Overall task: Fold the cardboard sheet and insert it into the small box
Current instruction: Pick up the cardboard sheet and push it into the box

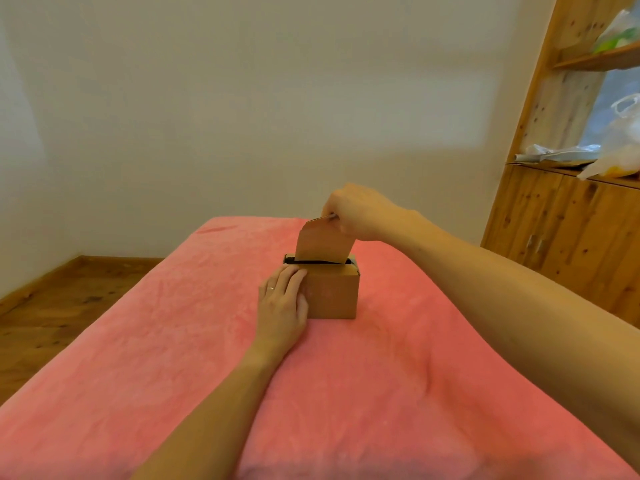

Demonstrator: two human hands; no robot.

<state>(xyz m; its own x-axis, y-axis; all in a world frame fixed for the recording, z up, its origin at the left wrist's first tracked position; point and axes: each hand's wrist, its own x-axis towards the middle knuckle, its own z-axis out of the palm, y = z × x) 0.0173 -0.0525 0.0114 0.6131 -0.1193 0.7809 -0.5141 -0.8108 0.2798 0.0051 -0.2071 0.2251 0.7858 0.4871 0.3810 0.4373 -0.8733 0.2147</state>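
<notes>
Head cam: the small box [332, 294] stands upright on the pink blanket [398, 375], open top up. My left hand [282, 306] lies flat against its left side, fingers [289, 277] stretched out and reaching the top rim, not gripping anything, ring [269, 288] on one finger. My right hand [356, 213] is above the box, fingertips pinching the top corner of the cardboard sheet [323, 244]. Below those fingers the sheet hangs with its lower edge inside the opening. Wooden cabinet [568, 220] off to the right.
</notes>
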